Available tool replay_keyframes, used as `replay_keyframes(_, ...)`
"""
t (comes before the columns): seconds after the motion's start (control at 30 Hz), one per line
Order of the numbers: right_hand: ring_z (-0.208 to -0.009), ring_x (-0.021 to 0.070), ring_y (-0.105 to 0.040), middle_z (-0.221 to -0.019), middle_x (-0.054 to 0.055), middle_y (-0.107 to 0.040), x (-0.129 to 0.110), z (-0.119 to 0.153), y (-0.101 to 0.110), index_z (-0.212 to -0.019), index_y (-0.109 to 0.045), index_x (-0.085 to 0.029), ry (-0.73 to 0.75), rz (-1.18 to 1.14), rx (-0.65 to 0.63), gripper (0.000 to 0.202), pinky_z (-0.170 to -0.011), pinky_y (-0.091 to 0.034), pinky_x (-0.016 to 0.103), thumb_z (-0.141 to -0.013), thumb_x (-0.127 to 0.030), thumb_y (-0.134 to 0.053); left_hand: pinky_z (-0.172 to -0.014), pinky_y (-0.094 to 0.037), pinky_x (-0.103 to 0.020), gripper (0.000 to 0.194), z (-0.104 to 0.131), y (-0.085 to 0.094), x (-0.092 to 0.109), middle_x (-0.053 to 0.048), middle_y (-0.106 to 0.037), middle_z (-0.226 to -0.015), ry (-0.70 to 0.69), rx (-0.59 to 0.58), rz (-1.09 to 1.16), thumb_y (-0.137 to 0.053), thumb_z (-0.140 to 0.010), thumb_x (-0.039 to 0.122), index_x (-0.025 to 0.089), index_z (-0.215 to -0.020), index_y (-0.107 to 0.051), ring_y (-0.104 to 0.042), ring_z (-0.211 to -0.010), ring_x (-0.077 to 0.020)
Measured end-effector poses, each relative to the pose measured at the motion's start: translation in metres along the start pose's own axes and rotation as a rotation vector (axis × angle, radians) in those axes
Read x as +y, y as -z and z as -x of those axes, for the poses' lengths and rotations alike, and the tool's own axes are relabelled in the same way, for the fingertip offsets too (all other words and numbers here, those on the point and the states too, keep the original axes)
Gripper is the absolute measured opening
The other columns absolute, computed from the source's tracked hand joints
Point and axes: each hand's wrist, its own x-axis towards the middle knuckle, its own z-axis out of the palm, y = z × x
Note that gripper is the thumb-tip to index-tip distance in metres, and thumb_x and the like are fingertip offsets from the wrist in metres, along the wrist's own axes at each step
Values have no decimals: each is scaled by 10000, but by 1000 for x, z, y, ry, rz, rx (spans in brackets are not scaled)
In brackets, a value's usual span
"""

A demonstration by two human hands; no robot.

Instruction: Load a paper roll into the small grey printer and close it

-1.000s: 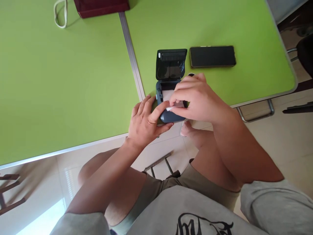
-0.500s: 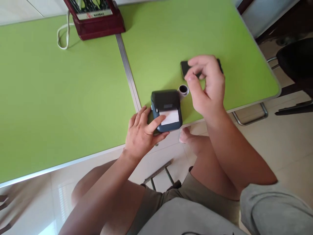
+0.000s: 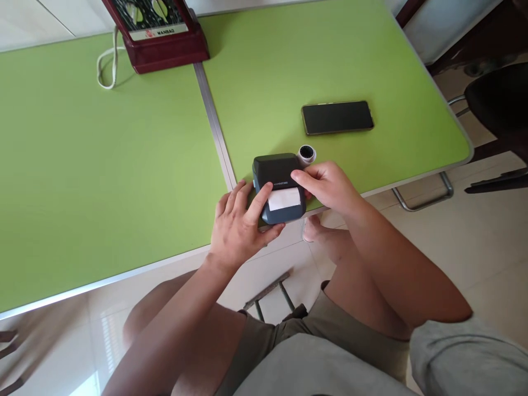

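Observation:
A small dark label printer (image 3: pixel 275 165) sits at the near edge of the green table, a white strip of paper (image 3: pixel 284 199) lying across its front. My left hand (image 3: pixel 237 223) grips the printer's left side, its thumb on the lid just above the paper and its other fingers along the side and front. On the opposite side, my right hand (image 3: pixel 328 184) is closed round the printer's right edge, thumb on the lid; its lower fingers are partly hidden. Right behind the printer's far right corner stands a white roll (image 3: pixel 306 156) with a dark core.
Beyond the roll a black phone (image 3: pixel 338 117) lies flat on the green table (image 3: pixel 124 165). A dark red appliance (image 3: pixel 171 52) with knobs and a white cord (image 3: pixel 108 66) stands at the back. A metal strip (image 3: pixel 212 113) crosses the tabletop. A dark chair (image 3: pixel 499 104) is at the right.
My right hand has come down from above the phone to the printer's right side, uncovering the phone. My left thumb has shifted from the paper up onto the lid.

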Motion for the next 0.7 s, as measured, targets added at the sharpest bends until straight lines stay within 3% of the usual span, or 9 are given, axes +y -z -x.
replay_keyframes(0.13,-538,116,-522,-543,-7,-554,-5,2,5,-555,-508,-202,-2,38,-55,515,-536,-379,283,-862,-589,-657,-1135,-443,-554,737,-1,3,2,-218,-619,-1466,26,-39,29,-652,-925,597,230,-1542,-485,-536,-1452,-407)
replay_keyframes(0.3,-517,100,-435,-528,-19,-505,-4,1,5,-538,-494,-202,4,158,-12,527,-532,-293,296,-875,-574,-653,-1113,-469,-522,689,-3,4,4,-187,-655,-1423,42,-15,0,-656,-903,586,241,-1483,-515,-563,-1433,-378)
replay_keyframes(0.43,-531,98,-395,-532,-29,-445,3,0,2,-550,-435,-209,26,152,6,555,-559,-254,303,-916,-600,-578,-1128,-459,-503,864,-2,-1,5,-249,-648,-1434,40,50,6,-625,-907,645,107,-1547,-408,-595,-1404,-376)
replay_keyframes(0.53,-567,117,-473,-563,-5,-528,8,2,3,-557,-466,-204,72,99,-16,574,-601,-308,303,-960,-612,-490,-1135,-459,-507,980,-1,-3,4,-302,-630,-1443,31,64,-5,-568,-930,712,7,-1573,-344,-601,-1398,-384)
replay_keyframes(0.7,-633,141,-544,-659,18,-625,12,4,8,-619,-535,-202,98,17,-91,578,-628,-362,298,-993,-627,-421,-1117,-502,-534,991,0,-1,-4,-279,-627,-1461,28,12,42,-546,-922,792,57,-1572,-408,-591,-1410,-396)
